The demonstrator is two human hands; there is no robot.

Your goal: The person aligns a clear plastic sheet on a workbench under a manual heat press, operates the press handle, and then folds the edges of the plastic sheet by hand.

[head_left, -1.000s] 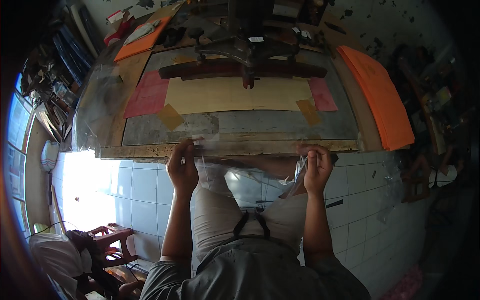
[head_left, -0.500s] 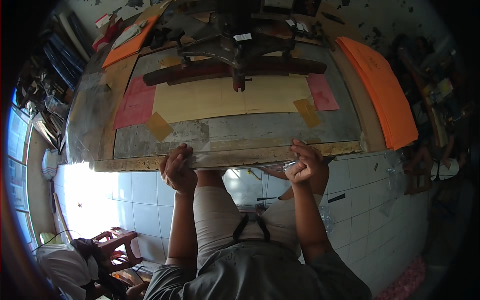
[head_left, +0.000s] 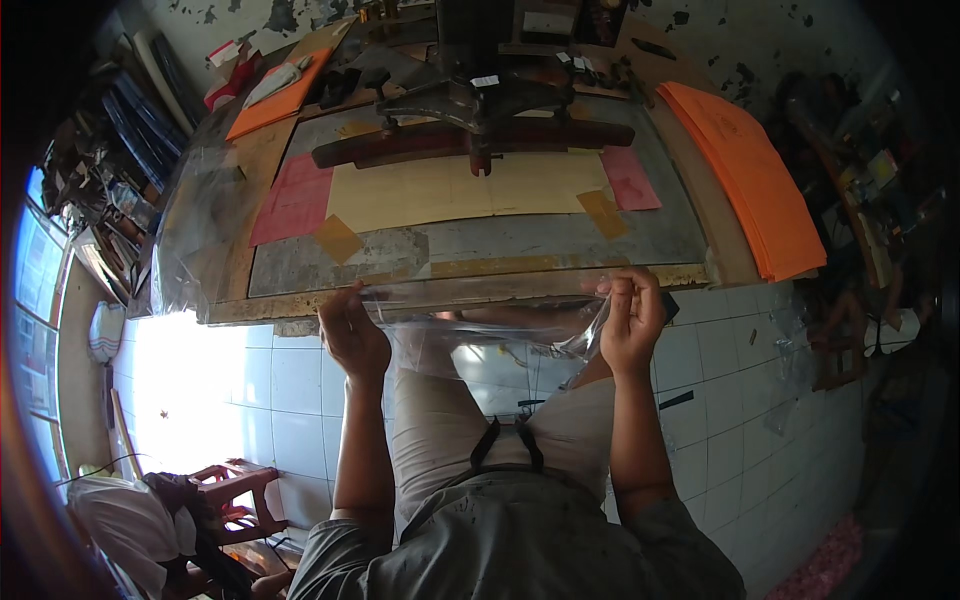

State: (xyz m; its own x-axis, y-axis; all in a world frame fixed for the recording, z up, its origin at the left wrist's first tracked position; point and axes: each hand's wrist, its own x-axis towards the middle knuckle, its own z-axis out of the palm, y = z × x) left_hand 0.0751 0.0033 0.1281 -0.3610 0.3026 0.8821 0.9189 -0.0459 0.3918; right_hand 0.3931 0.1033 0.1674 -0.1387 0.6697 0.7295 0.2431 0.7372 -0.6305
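Between my hands a clear plastic sheet (head_left: 575,343) is stretched, hanging wrinkled at the table's front edge and over my lap. My left hand (head_left: 355,338) pinches its left end. At the other end, my right hand (head_left: 632,322) grips the sheet with bent fingers. Just beyond lies a grey plate (head_left: 390,252) with a cream paper strip (head_left: 450,192), flanked by pink paper pieces, one at the left (head_left: 292,200). Brown tape (head_left: 340,240) sits at the strip's near left corner. Above the strip is a dark metal clamp frame with a reddish bar (head_left: 415,148).
Orange sheets (head_left: 745,180) lie stacked along the table's right side. More clear plastic (head_left: 180,245) drapes over the left side. A grey cloth (head_left: 280,80) rests on orange sheets at the far left. Another person (head_left: 125,525) is low at the left, beside a red stool (head_left: 240,495).
My right hand has moved to the right and turned more upright. The plastic sheet now shows spread wide between both hands and hangs lower. My view has shifted slightly.
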